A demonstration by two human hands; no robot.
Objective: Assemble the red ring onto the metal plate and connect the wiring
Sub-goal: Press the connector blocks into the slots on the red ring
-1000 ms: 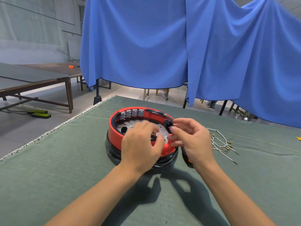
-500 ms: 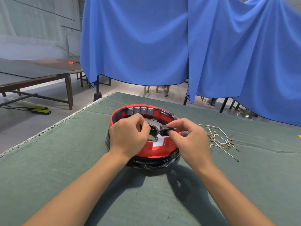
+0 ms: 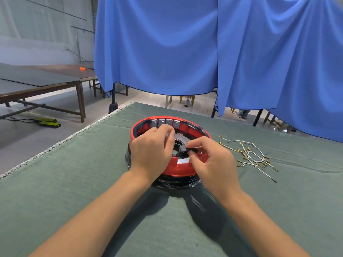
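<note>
The round red plastic ring (image 3: 173, 169) is sitting on a black wrapped base in the middle of the green felt-covered surface (image 3: 74, 182), with the silvery metal plate (image 3: 182, 137) lying inside it. The right hand (image 3: 211, 160) is pinching a small black block (image 3: 185, 150) over the ring's opening. The left hand (image 3: 152, 147) is curling its fingers over the ring's left side; whether it is holding anything I cannot tell. A bundle of white wires with brass terminals (image 3: 250, 156) is lying to the right.
</note>
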